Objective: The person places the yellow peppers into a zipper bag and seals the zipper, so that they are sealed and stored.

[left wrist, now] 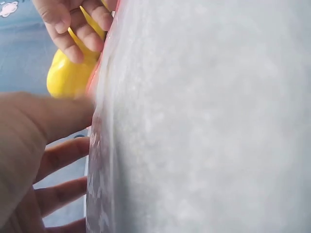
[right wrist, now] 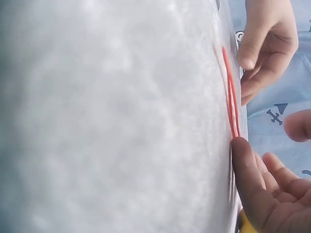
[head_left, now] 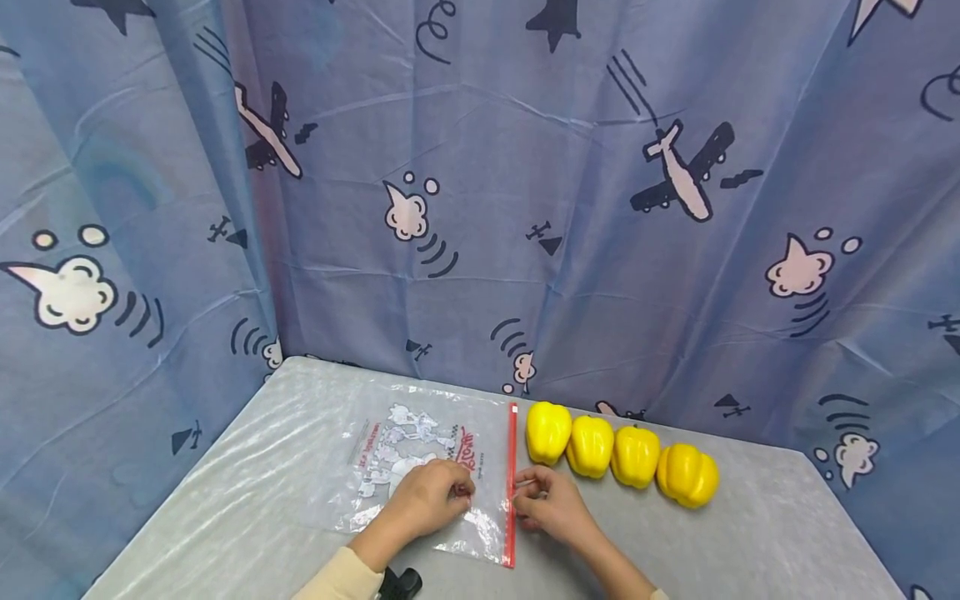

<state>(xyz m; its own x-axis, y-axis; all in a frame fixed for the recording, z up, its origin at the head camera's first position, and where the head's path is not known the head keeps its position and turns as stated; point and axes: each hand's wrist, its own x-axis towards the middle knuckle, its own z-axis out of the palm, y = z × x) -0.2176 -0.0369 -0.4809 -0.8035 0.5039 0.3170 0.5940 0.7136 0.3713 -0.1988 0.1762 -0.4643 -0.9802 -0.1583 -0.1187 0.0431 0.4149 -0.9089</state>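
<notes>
A clear zip bag (head_left: 487, 433) with a printed cartoon and red lettering lies flat on the table. Its red zip strip (head_left: 513, 433) runs along the right edge, and its two lines stand slightly apart in the right wrist view. Over the bag's lower part is my left hand (head_left: 433, 497), fingers loosely bent, with a gap between thumb and fingers in the left wrist view. My right hand (head_left: 553, 507) is at the strip; one fingertip (right wrist: 239, 148) touches it while the other fingers stay spread.
Several yellow bell peppers (head_left: 636, 457) form a row right of the bag, beyond my right hand. A black object (head_left: 405, 583) shows beside the left sleeve. Behind the grey-white table (head_left: 750, 550) hangs a blue patterned curtain (head_left: 480, 275).
</notes>
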